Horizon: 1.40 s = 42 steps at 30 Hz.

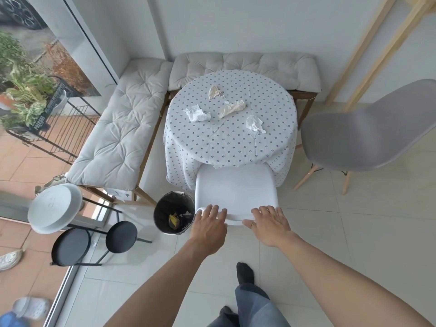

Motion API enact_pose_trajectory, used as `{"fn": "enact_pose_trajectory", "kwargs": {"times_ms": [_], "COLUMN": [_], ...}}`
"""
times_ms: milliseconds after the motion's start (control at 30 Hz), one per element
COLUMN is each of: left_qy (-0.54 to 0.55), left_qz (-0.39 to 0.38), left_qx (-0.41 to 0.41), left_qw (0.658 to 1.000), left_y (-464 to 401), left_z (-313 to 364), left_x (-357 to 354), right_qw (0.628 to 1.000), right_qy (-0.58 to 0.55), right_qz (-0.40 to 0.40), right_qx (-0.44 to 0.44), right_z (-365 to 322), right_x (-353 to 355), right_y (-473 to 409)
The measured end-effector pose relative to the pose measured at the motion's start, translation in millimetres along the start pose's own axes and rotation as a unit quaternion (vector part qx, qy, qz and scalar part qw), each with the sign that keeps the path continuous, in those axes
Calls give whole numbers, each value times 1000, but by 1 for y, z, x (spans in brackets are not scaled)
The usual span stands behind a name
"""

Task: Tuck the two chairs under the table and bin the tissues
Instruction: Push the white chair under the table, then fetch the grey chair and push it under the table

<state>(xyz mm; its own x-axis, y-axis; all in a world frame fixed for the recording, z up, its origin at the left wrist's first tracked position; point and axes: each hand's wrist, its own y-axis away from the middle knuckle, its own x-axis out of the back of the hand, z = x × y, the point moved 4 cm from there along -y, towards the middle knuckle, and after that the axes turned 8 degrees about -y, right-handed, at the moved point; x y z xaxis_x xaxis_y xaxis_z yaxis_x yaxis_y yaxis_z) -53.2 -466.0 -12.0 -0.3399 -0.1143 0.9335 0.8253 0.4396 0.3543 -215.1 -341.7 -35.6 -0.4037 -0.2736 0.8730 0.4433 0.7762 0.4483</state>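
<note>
A white chair (236, 187) stands at the near side of the round table (231, 142), its seat partly under the dotted tablecloth. My left hand (208, 224) and my right hand (269, 224) rest flat on the top of its backrest, fingers spread. A grey chair (368, 133) stands apart at the table's right, turned away from it. Several crumpled tissues lie on the tabletop, among them a white tissue (197, 113), a cream tissue (232, 107) and another tissue (254, 123). A dark bin (174, 212) with rubbish in it stands on the floor just left of the white chair.
A cushioned corner bench (118, 133) wraps the table's left and far sides. Black metal stools (121, 236) and a white round tray (55, 207) stand at the left by a glass door. My socked foot (245, 272) is on the tiled floor behind the white chair.
</note>
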Motion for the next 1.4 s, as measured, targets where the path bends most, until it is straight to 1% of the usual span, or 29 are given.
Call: {"fn": "enact_pose_trajectory", "kwargs": {"times_ms": [67, 233, 400, 567, 733, 867, 967, 1067, 1200, 1400], "left_qy": [4, 12, 13, 32, 47, 48, 35, 26, 22, 24], "left_qz": [0, -2, 2, 8, 13, 12, 13, 13, 6, 16], "left_qx": [8, 18, 7, -12, -39, -59, -77, -97, -106, -103], "left_qw": [1000, 1000, 1000, 999, 998, 997, 996, 995, 994, 994], "left_y": [1, 9, 18, 21, 16, 2, -16, -36, -62, -112], "left_z": [-4, -6, 9, 40, 83, 123, 164, 217, 290, 396], "left_x": [5, 20, 35, 50, 69, 89, 103, 117, 135, 177], "right_qw": [1000, 997, 996, 995, 993, 989, 985, 982, 979, 975], "right_qy": [-18, -70, -87, -89, -87, -96, -109, -118, -119, -118], "right_qz": [1, -31, -13, 11, 22, 48, 69, 77, 86, 105], "right_qx": [-8, -3, -21, -41, -82, -97, -111, -127, -141, -154], "right_z": [2, 2, 8, 30, 69, 101, 138, 191, 272, 398], "right_x": [2, 12, 30, 49, 61, 70, 75, 80, 93, 137], "right_y": [5, 22, 54, 89, 121, 138, 151, 167, 187, 209]}}
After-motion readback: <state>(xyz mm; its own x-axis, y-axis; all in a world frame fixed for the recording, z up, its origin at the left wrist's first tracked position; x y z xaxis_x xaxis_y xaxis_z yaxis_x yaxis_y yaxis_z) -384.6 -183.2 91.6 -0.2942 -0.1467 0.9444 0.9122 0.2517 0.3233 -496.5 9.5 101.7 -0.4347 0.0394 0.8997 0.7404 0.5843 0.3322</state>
